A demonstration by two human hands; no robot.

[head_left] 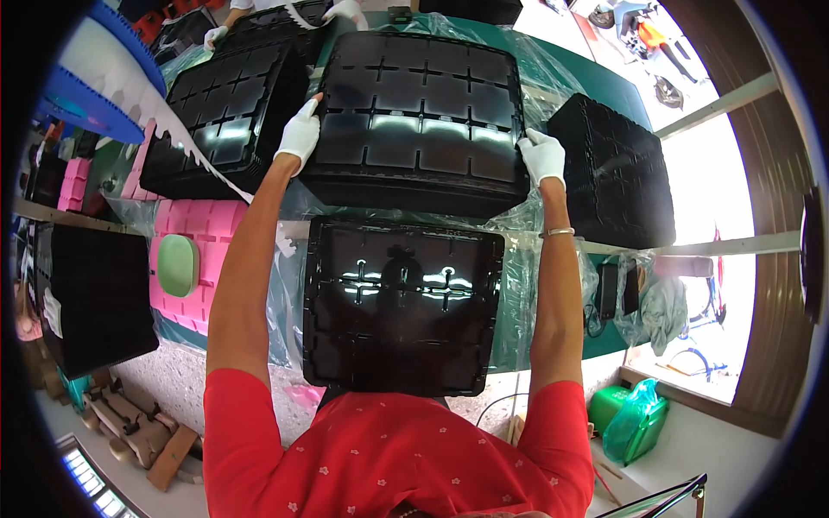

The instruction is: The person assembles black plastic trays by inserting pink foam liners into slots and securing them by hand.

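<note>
The person wore a white glove on the left hand (300,134) and on the right hand (544,157), a thin metal bangle (559,231) at the right wrist, and a short-sleeved red shirt (389,457) with small pale flowers.

green table (604,78), bright window (704,181), concrete floor (173,380)

— What lies where?
— I see the tray stack (420,121) on the table (604,82), between my hands; a single tray (401,302) before it, another stack (226,116) left, one more pile (615,168) right.

Co-worker's gloved hands (345,10) cut off at top edge; body unseen.
</note>
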